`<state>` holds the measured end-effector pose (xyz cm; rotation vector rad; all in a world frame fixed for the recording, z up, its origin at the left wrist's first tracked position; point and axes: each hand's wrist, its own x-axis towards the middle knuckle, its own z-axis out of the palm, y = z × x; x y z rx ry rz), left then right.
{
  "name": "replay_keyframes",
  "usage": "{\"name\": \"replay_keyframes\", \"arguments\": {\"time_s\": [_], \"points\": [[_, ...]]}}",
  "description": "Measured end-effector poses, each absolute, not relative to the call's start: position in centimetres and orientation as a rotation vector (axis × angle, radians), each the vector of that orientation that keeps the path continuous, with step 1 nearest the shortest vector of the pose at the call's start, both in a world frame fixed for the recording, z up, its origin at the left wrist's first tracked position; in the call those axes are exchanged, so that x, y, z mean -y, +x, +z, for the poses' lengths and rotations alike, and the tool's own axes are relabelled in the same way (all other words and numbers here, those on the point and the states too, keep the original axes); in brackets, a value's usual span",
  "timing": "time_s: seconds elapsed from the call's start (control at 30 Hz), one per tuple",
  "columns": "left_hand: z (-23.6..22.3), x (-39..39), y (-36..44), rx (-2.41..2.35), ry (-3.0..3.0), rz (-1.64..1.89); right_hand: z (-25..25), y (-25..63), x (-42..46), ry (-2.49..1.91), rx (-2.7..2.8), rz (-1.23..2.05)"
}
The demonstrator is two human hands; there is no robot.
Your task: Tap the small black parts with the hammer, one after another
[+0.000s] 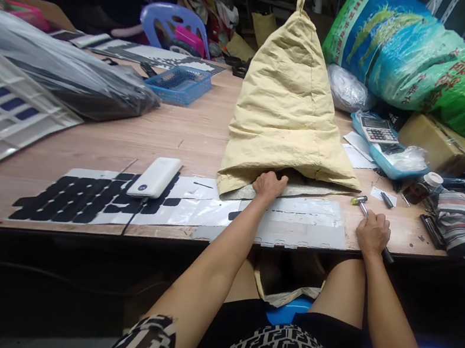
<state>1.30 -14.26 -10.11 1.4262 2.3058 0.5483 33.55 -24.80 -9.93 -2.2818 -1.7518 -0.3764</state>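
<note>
Bag [287,103], yellow cloth, at ctr of table [200,126]: wide open hem toward near edge, narrow top w/ loop toward far edge; can't tell what, if anything, props the top. L hand [270,185] at the hem's opening, fingers curled & touching cloth; can't tell if pinched tight or just resting in the gap. R hand [373,232] well apart from L, nr table's near edge, right of bag, closed round shaft of hammer [362,208]; head w/ yellow tip points toward far edge, handle end sticks out below the fist. Handling (est.): bag prob. light for its size, limp but w/ some body, since creases & peaked shape hold; not slippery, not fragile, though the loose hem would sag or fold if lifted at one pt. Best hold: both hem corners, or the loop up top; avoid mid-panel, cloth would bunch. Hammer: small, prob. head-heavy, rigid; take mid-shaft or lower for control, approx. as R hand has it. Grey sheet [307,232] along near edge, just below hem, looks thin & flat, may slide if cloth drags on it. Power bank [154,178] left of bag, toward near edge: smooth, rigid, cable attached, so mind snagging.
</note>
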Motion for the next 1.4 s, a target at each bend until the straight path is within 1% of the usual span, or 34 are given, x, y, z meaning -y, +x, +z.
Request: {"name": "replay_keyframes", "arguments": {"time_s": [0.13,0.27,0.4,0.47,0.53,0.6,0.73,0.9,1.0,1.07,1.2,1.27,1.33,1.4], "points": [[-9.9,13.9,1.3,-2.319,1.343,0.537,-9.8,33.4,25.0,-2.306,1.714,-0.364],[-10.0,16.0,0.7,-2.223,1.474,0.651,-9.9,33.4,25.2,-2.345,1.648,-0.356],[-10.9,20.5,0.2,-1.819,1.776,0.828,-10.1,33.3,25.2,-2.352,1.657,-0.361],[-11.6,22.5,0.5,-1.590,1.919,0.860,-10.0,33.2,25.0,-2.353,1.677,-0.359],[-12.4,23.8,1.0,-1.464,2.009,0.885,-9.5,33.2,24.8,-2.357,1.698,-0.339],[-12.9,24.3,1.4,-1.419,2.047,0.915,-8.8,33.6,24.7,-2.367,1.731,-0.248],[-13.2,23.9,1.5,-1.382,2.066,0.914,-7.3,35.0,25.4,-2.428,1.753,0.061],[-12.9,23.6,1.5,-1.445,2.051,0.868,-7.1,35.6,27.9,-2.472,1.635,0.000],[-12.7,23.6,1.5,-1.432,2.018,0.872,-7.2,34.2,29.5,-2.355,1.594,0.057],[-12.6,23.7,1.5,-1.425,2.003,0.875,-7.1,32.5,30.8,-2.196,1.545,0.161],[-12.6,23.6,1.5,-1.435,1.961,0.891,-6.8,27.8,33.6,-1.778,1.626,0.520],[-12.6,23.6,1.6,-1.453,1.930,0.902,-6.8,25.5,34.7,-1.656,1.712,0.697],[-12.6,23.6,1.6,-1.466,1.913,0.907,-6.9,23.7,35.5,-1.591,1.752,0.766],[-12.5,23.7,1.7,-1.467,1.909,0.905,-7.3,22.5,35.8,-1.562,1.775,0.753]]}}
